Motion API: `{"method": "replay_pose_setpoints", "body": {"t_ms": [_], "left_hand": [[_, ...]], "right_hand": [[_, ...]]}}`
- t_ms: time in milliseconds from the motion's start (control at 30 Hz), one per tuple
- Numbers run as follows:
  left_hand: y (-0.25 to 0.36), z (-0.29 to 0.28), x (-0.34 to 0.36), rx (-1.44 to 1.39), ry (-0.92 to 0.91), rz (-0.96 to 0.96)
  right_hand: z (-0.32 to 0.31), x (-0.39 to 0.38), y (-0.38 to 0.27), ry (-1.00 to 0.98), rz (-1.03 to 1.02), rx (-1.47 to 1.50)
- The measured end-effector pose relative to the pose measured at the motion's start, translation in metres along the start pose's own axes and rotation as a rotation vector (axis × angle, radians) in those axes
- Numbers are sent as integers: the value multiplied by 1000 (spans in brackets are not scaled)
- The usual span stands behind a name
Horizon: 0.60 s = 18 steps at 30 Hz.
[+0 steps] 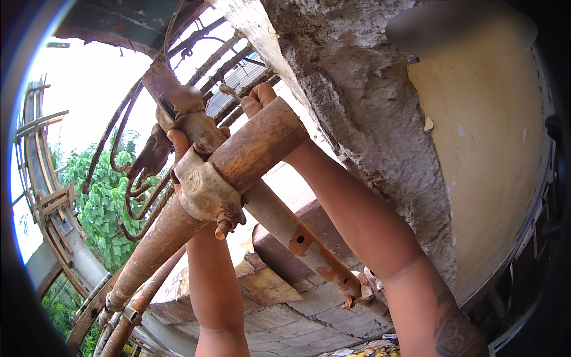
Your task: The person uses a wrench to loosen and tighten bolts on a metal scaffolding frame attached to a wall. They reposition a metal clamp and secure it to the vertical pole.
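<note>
Left hand (178, 144) mostly behind clamp (203, 183); right hand (258, 100) partly behind pipe (259, 146).

Outdoor building site, indicated by scaffold pipes (259, 146), bare rebar (231, 66) near the left edge of a rough wall (357, 107), and foliage (101, 202).

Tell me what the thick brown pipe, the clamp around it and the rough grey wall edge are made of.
Thick brown pipe: likely steel, its surface mottled with orange-brown rust.
Clamp: metal, probably steel or iron, with a dull grey-beige crust and a rusty bolt.
Rough grey wall edge: seemingly concrete or mortar, coarse and pitted; which one stays open.
</note>
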<state>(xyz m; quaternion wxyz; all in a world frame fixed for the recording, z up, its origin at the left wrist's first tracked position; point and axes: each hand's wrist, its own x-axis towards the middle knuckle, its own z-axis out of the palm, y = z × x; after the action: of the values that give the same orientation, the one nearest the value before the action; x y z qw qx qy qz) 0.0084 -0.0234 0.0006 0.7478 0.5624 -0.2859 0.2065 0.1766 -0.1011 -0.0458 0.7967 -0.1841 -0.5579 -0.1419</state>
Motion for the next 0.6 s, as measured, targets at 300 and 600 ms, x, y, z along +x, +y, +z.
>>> {"method": "replay_pose_setpoints", "body": {"t_ms": [300, 600], "left_hand": [[-1, 0, 1, 24, 7, 31], [-6, -2, 2, -9, -36, 10]], "right_hand": [[3, -12, 13, 5, -109, -81], [-1, -4, 10, -44, 37, 119]]}}
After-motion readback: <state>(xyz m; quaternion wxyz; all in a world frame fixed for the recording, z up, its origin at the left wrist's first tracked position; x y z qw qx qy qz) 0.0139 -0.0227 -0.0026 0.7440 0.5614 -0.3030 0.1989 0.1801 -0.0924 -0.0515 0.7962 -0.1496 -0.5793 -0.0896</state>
